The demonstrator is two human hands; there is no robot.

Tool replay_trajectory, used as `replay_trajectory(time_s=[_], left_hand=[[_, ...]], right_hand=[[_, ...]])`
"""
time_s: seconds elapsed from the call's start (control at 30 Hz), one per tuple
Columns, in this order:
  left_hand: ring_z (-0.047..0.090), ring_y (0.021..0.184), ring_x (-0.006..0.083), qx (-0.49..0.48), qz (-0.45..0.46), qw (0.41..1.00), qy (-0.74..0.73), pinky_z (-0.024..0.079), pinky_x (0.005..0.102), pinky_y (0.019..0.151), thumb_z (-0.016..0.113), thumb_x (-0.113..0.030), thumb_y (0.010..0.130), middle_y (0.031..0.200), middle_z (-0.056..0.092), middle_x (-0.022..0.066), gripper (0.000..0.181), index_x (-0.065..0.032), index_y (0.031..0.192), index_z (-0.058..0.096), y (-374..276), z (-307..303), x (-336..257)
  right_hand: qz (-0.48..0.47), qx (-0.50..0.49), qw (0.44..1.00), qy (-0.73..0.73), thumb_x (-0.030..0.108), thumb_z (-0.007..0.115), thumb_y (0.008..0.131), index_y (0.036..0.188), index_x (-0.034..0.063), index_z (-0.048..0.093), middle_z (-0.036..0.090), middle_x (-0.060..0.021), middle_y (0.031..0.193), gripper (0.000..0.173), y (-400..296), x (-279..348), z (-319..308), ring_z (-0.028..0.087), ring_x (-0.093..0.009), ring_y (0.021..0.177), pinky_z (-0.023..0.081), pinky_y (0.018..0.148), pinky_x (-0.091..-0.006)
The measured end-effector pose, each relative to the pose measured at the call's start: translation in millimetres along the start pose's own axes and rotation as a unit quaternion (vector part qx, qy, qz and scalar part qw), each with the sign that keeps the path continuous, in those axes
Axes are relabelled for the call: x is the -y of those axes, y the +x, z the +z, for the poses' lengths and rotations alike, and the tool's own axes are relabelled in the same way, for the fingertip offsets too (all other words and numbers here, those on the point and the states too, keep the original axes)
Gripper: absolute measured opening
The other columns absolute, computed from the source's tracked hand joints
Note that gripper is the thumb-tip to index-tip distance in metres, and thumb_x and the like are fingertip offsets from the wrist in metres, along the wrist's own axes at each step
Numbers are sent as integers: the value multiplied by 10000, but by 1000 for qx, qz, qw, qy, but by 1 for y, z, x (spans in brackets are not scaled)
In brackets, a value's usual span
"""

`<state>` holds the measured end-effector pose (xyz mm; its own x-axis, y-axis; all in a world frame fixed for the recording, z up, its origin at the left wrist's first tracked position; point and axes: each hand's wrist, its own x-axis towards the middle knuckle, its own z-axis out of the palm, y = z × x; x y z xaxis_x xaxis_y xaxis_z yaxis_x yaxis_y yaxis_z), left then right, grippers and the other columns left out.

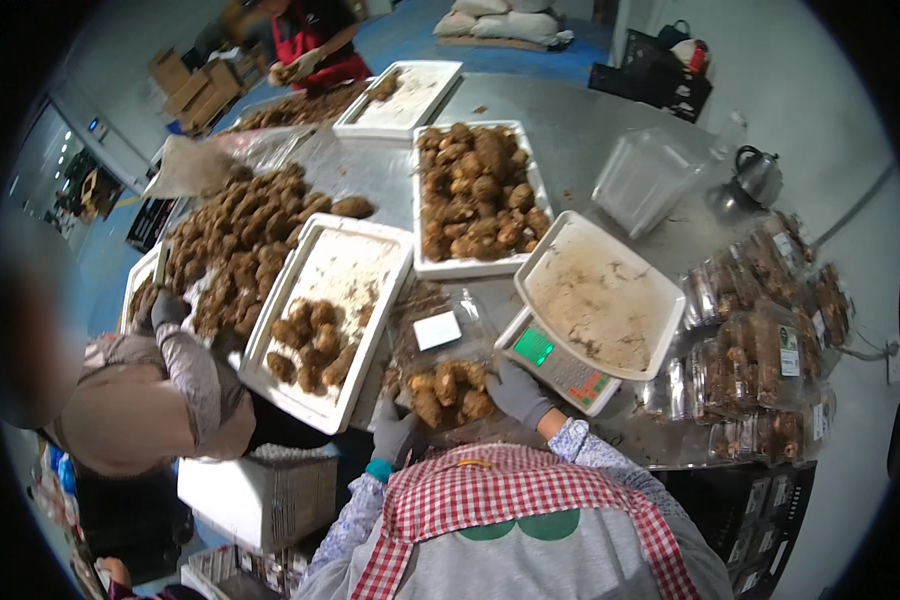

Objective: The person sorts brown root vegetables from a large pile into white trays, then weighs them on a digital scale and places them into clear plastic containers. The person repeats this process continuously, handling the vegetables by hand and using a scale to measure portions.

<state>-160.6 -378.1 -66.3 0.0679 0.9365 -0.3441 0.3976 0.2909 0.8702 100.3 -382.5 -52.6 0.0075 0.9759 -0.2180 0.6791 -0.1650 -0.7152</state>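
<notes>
In front of me lies a clear plastic clamshell (461, 429) with its lid (412, 311) folded back, a white label (436, 331) on the lid. Several brown, knobbly taro-like roots (450, 386) fill its base. My left hand (395, 435), in a grey glove, holds the clamshell's left side. On the opposite side my right hand (521, 394), also gloved in grey, grips the rim, its fingertips close to the roots. Just beyond that hand is a digital scale (562, 364) with a lit green display. Its white tray (600, 296) carries only dirt and root scraps.
White foam trays (401, 251) (330, 322) hold roots, beside a large root pile (247, 232). Filled clamshells (742, 360) are stacked right; nested clear containers (645, 176) and a kettle (757, 176) stand behind. A co-worker's gloved hand (169, 307) is left; another person (315, 45) works opposite.
</notes>
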Motion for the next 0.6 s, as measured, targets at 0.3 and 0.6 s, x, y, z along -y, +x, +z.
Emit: replay_trajectory(time_s=[0.3,0.6], left_hand=[[612,812,162,-74,-46,989,-123,496,285,702,616,-249,900,1011,640,90,420,19,1214,538,47,-16,-22],[606,759,150,-119,157,979,62,492,288,676,632,-230,898,853,655,58,252,12,968,635,82,-1,-13]], right_hand=[[-79,-254,951,-160,327,489,939,1142,58,589,649,-188,1008,351,56,23,-227,652,-319,836,539,686,-431],[96,-279,893,-341,301,548,858,1095,74,647,654,-186,1045,343,193,-106,-411,620,-378,968,470,891,-457]])
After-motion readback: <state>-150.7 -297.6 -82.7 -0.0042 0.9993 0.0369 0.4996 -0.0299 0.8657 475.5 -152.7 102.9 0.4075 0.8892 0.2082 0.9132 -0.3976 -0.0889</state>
